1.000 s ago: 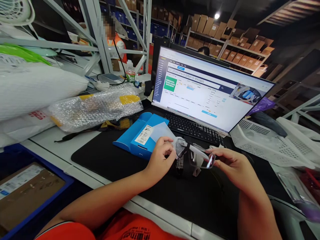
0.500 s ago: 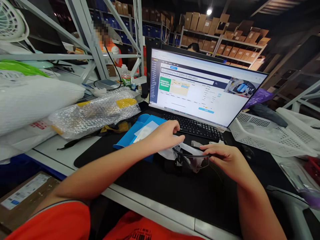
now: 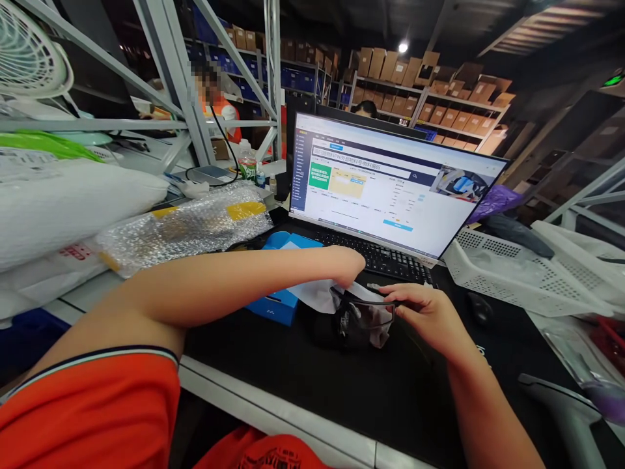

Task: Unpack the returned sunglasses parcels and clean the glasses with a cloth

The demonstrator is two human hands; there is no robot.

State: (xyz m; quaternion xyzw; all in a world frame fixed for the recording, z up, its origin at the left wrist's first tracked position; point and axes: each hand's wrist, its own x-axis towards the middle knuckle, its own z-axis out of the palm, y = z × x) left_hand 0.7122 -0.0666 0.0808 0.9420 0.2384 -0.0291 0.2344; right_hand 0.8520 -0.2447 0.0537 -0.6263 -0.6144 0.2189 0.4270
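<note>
A pair of black-framed glasses (image 3: 362,315) with see-through lenses is held above the black desk mat (image 3: 342,384). My right hand (image 3: 424,307) pinches its right end between thumb and fingers. My left hand (image 3: 347,264) is bent down over its left end, fingers hidden behind the wrist. Thin white wrapping (image 3: 312,294) lies by the left end of the glasses, and crumpled pale material shows through and below the lenses. Partly covered by my left forearm is an open blue box (image 3: 276,307).
A monitor (image 3: 371,176) and keyboard (image 3: 395,260) stand behind my hands. White perforated baskets (image 3: 502,277), a mouse (image 3: 479,309) and a handheld scanner (image 3: 566,410) are on the right. A bubble-wrapped parcel (image 3: 190,221) lies left. Another person (image 3: 222,111) is beyond the metal frame.
My left forearm has swung up and forward, and the left hand has turned downward, hiding its fingers. The glasses and my right hand have shifted slightly left in view.
</note>
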